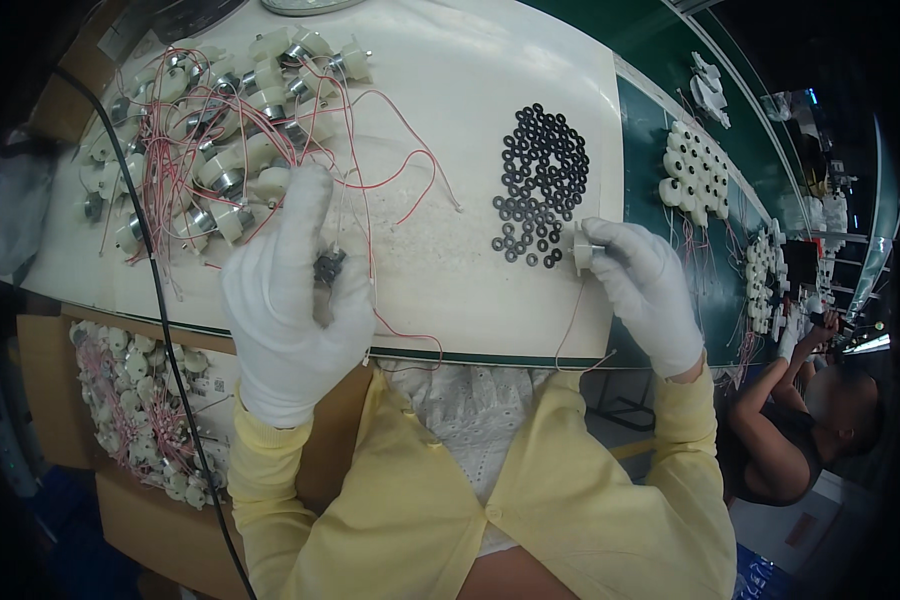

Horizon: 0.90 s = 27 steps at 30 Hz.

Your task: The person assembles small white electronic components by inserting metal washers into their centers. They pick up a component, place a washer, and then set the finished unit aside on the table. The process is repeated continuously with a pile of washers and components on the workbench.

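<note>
Both my hands wear white gloves. My left hand (295, 295) is over the left half of the white table, its thumb and fingers closed around a few small black rings (329, 265). Its index finger reaches up to the edge of a heap of small motors (225, 165) with white plastic housings and red and white wires. In my right hand (653, 290), one such motor (583, 248) is pinched between thumb and fingers, its thin wires hanging down toward the table's front edge. Just left of it lies a flat cluster of black rings (542, 165).
A cardboard box (150, 525) full of wired motors stands below the table's left side. A black cable (160, 290) runs down across the left. On the green surface at right, motors (695, 172) stand in rows. Another person (785, 440) works at far right.
</note>
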Available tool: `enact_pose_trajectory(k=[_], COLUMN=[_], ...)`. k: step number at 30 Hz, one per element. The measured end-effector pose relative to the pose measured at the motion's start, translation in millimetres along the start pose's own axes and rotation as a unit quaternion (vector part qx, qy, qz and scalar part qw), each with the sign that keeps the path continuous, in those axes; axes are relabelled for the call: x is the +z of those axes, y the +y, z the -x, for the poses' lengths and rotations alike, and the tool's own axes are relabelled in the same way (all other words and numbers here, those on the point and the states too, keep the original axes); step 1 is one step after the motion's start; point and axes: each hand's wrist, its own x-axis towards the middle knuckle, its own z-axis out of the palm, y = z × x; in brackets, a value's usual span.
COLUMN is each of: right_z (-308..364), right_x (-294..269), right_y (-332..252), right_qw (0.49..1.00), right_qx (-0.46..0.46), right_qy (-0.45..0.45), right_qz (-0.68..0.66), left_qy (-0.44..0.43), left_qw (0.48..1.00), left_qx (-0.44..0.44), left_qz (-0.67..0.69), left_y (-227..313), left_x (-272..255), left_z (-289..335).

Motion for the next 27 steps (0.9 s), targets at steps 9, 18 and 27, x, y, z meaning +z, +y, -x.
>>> enact_pose_trajectory(k=[9, 18, 27], right_z=[4, 7, 18], right_x=[15, 29, -6], right_y=[-19, -28, -44], right_qw=[0.988, 0.968, 0.969], right_qx=[0.135, 0.233, 0.213], right_qy=[0.039, 0.071, -0.031], right_qz=[-0.056, -0.067, 0.117], left_qy=[-0.010, 0.000, 0.000], left_qw=[1.000, 1.000, 1.000], left_qx=[-0.010, 0.000, -0.006], left_qz=[0.006, 0.008, -0.003], left_y=[-1, -2, -1], left_x=[0, 1, 1], left_z=[1, -1, 0])
